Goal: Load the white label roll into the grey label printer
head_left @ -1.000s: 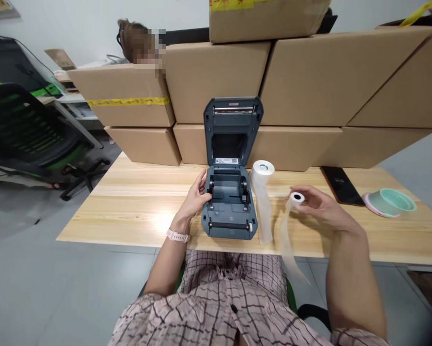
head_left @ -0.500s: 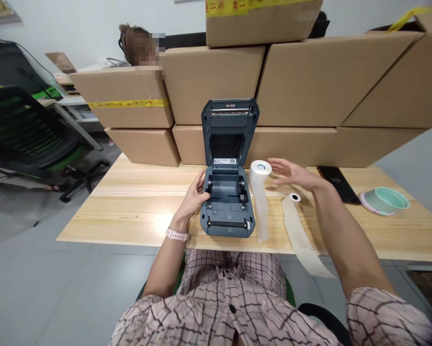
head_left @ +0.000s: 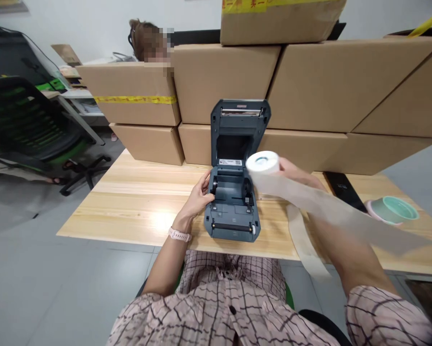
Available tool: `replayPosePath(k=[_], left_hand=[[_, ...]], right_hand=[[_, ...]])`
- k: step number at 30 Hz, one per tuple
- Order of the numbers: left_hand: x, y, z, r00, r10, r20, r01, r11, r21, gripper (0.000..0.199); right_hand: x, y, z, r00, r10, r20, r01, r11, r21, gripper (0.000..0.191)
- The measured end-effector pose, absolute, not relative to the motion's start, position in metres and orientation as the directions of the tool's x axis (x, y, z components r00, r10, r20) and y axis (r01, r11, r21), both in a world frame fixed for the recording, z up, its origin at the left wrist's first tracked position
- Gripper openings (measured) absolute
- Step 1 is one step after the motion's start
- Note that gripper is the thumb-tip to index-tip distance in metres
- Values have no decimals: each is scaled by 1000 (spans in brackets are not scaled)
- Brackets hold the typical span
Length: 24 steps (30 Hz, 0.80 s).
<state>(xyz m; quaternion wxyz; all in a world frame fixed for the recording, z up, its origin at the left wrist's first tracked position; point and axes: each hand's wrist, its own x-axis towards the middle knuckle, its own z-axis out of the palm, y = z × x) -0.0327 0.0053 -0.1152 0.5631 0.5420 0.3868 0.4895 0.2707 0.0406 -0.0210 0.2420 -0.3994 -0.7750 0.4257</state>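
A dark grey label printer (head_left: 226,194) sits on the table with its lid tipped up and its roll bay bare. My left hand (head_left: 197,198) grips the printer's left side, thumb over the edge and fingers behind. Raised beside the printer's right side is a white label roll (head_left: 263,164), which my right hand (head_left: 296,173) holds from the right; most of those fingers are hidden behind it. The roll's loose strip sweeps right across my forearm. Under it, another pale paper strip (head_left: 304,242) hangs over the table's front edge; its small roll is covered from view.
Stacked cardboard boxes (head_left: 226,79) line the back of the wooden table (head_left: 129,192). At the right lie a black phone (head_left: 342,190) and a mint-green bowl (head_left: 392,210). A person's head shows beyond the boxes; an office chair (head_left: 24,115) stands at the left.
My right hand has taken hold of the label roll and lifted it off the table toward the printer. Its strip has swung to the right. My left hand stays on the printer.
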Motion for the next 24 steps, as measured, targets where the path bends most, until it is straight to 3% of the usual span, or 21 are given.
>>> replayPosePath(k=[2, 4, 7, 9, 13, 17, 21, 24], left_hand=[[-33, 5, -115, 226, 969, 100, -123, -73, 990, 101], [-33, 6, -116, 233, 967, 105, -120, -79, 990, 103], [-33, 7, -117, 247, 963, 108, -115, -82, 990, 104], [-33, 6, -117, 248, 962, 113, -116, -86, 990, 104], [-31, 4, -114, 223, 969, 107, -132, -79, 988, 105], [-30, 4, -113, 224, 970, 97, -134, -68, 989, 107], [-32, 6, -116, 228, 969, 98, -126, -70, 990, 107], [-34, 7, -118, 238, 965, 108, -117, -82, 990, 105]], right_hand=[[240, 46, -1, -646, 762, -44, 531, 407, -743, 63], [212, 50, 13, -690, 714, -119, 647, 535, -543, 66], [186, 50, 24, -698, 696, -169, 707, 632, -318, 66], [179, 48, 25, -719, 672, -176, 688, 653, -319, 65], [178, 53, 18, -785, 597, -164, 587, 634, -504, 70], [182, 61, 2, -786, 602, -138, 558, 597, -577, 71], [185, 61, -5, -762, 627, -162, 596, 582, -553, 76], [185, 57, -1, -747, 632, -209, 648, 620, -443, 74]])
